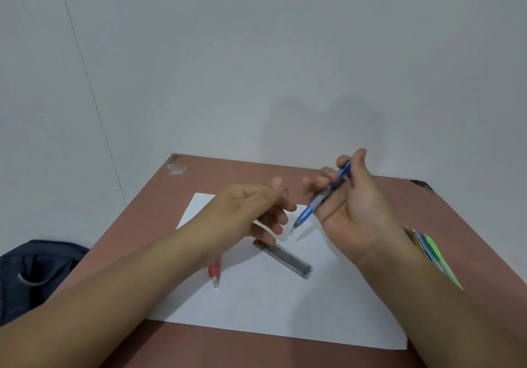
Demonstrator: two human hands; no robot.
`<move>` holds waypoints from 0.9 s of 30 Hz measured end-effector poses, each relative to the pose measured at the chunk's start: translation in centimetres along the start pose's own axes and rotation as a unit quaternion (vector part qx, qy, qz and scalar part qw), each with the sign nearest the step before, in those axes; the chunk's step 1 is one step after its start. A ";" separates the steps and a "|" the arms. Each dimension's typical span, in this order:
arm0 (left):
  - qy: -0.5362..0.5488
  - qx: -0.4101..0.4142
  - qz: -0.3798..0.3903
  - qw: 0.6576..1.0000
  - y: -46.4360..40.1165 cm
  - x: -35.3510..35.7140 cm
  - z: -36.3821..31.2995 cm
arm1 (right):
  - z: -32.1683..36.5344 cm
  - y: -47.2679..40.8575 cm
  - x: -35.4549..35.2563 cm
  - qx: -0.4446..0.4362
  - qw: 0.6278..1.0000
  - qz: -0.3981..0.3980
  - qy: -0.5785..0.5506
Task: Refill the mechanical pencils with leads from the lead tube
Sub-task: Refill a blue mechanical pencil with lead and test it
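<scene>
My right hand (352, 213) holds a blue mechanical pencil (319, 199) above the table, its tip pointing down and to the left. My left hand (251, 205) hovers just left of that tip, its thumb and forefinger pinched together; whether anything is between them I cannot tell. Under the left hand a clear lead tube (285, 257) with a red cap lies slantwise on the white paper (285, 310). A red mechanical pencil (214, 274) lies on the paper, mostly hidden by my left wrist.
Several more pencils, green and light blue (433, 256), lie on the brown table (470, 219) behind my right forearm. A dark bag (34, 270) sits on the floor to the left. A pale wall stands behind the table.
</scene>
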State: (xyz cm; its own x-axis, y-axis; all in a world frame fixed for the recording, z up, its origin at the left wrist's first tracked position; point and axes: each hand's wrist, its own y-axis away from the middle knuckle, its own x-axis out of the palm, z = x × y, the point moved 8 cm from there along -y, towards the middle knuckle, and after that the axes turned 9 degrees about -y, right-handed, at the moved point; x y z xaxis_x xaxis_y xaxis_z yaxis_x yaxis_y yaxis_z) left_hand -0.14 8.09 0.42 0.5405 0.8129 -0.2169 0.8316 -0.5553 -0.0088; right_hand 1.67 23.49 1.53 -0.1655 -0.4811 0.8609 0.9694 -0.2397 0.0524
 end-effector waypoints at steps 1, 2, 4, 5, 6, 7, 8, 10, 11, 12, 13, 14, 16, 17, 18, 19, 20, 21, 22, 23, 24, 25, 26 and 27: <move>0.019 -0.015 0.017 1.000 0.1 0.3 0.1 | 0.3 -0.1 0.1 0.005 0.999 0.011 -0.038; 0.029 -0.028 0.034 0.999 0.2 0.6 0.3 | 0.6 -0.1 0.2 0.010 0.998 0.022 -0.064; 0.043 -0.036 0.063 0.996 0.3 1.2 0.5 | 1.1 0.0 0.3 0.016 0.995 0.046 -0.084; 0.050 -0.034 0.076 0.995 0.4 1.5 0.5 | 1.3 0.1 0.4 0.013 0.995 0.056 -0.085; 0.056 -0.031 0.086 0.994 0.4 1.7 0.5 | 1.5 0.2 0.4 0.008 0.994 0.062 -0.084; 0.061 -0.029 0.092 0.993 0.5 1.9 0.5 | 1.6 0.2 0.4 0.003 0.994 0.067 -0.085; 0.066 -0.025 0.098 0.993 0.5 1.9 0.5 | 1.7 0.2 0.5 -0.001 0.994 0.070 -0.087; 0.078 -0.016 0.106 0.991 0.5 1.9 0.5 | 1.8 0.3 0.5 -0.006 0.993 0.074 -0.094; 0.082 -0.012 0.108 0.991 0.4 1.9 0.4 | 1.8 0.3 0.4 -0.009 0.992 0.074 -0.098; 0.084 -0.008 0.108 0.991 0.4 1.9 0.4 | 1.9 0.3 0.3 -0.013 0.992 0.073 -0.100; 0.087 -0.005 0.107 0.990 0.3 1.9 0.5 | 2.0 0.3 0.3 -0.018 0.992 0.072 -0.101; 0.089 -0.003 0.106 0.990 0.3 1.9 0.4 | 2.1 0.3 0.3 -0.022 0.992 0.073 -0.102; 0.090 0.000 0.106 0.990 0.3 1.8 0.4 | 2.3 0.4 0.4 -0.031 0.991 0.075 -0.103; 0.090 0.002 0.106 0.990 0.3 1.8 0.4 | 2.4 0.4 0.4 -0.033 0.991 0.075 -0.102; 0.090 0.004 0.107 0.990 0.3 1.8 0.4 | 2.4 0.4 0.4 -0.035 0.991 0.074 -0.102; 0.089 0.005 0.108 0.990 0.3 1.8 0.3 | 2.5 0.4 0.3 -0.036 0.991 0.072 -0.103; 0.088 0.006 0.109 0.990 0.3 1.8 0.3 | 2.5 0.4 0.2 -0.037 0.992 0.069 -0.103; 0.087 0.007 0.111 0.990 0.3 1.8 0.3 | 2.4 0.4 0.1 -0.037 0.992 0.067 -0.102; 0.086 0.008 0.112 0.990 0.3 1.8 0.3 | 2.4 0.4 0.1 -0.037 0.992 0.067 -0.102; 0.085 0.009 0.113 0.990 0.3 1.8 0.4 | 2.4 0.4 0.1 -0.037 0.992 0.067 -0.101; 0.085 0.010 0.113 0.990 0.4 1.8 0.4 | 2.3 0.4 0.2 -0.038 0.992 0.068 -0.100; 0.085 0.011 0.111 0.990 0.3 1.8 0.3 | 2.3 0.4 0.2 -0.039 0.992 0.069 -0.100; 0.085 0.012 0.109 0.990 0.3 1.7 0.3 | 2.4 0.4 0.2 -0.040 0.992 0.068 -0.101; 0.083 0.013 0.107 0.991 0.3 1.7 0.3 | 2.5 0.4 0.1 -0.042 0.992 0.067 -0.100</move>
State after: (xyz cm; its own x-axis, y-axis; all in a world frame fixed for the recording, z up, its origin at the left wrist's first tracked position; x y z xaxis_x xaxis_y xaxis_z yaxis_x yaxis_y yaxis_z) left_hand 1.00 9.22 -0.27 0.7196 0.6924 -0.0527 0.6932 -0.7208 -0.0052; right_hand 2.50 25.40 2.92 0.0105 -0.3377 0.9412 0.9605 -0.2585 -0.1034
